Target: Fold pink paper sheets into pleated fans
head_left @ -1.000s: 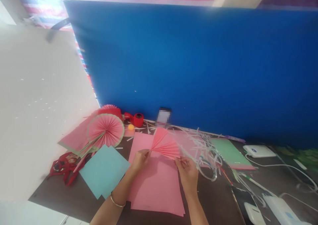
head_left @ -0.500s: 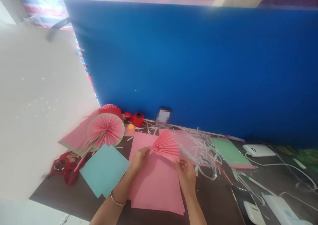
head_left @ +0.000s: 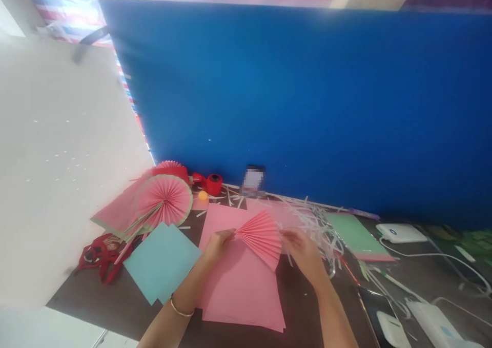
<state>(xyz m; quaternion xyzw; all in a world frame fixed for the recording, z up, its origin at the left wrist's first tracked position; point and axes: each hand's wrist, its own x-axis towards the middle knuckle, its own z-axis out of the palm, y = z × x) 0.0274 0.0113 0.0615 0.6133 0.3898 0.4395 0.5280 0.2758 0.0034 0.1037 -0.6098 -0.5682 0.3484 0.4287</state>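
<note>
The left grip pinches the pink pleated paper fan at its narrow end, where slackening could splay the folds; whether the right grip holds, I cannot tell.

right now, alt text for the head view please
A pink fan, its narrow end pinched by the left hand, spreads over pink sheets, the right hand beside its wide edge. Blue paper and a round fan are further left.

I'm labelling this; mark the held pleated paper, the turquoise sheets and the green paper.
Pleated paper [head_left: 263, 238], head view: folds' middle.
Turquoise sheets [head_left: 163, 261], head view: their middle.
Green paper [head_left: 351, 233], head view: its middle.
</note>
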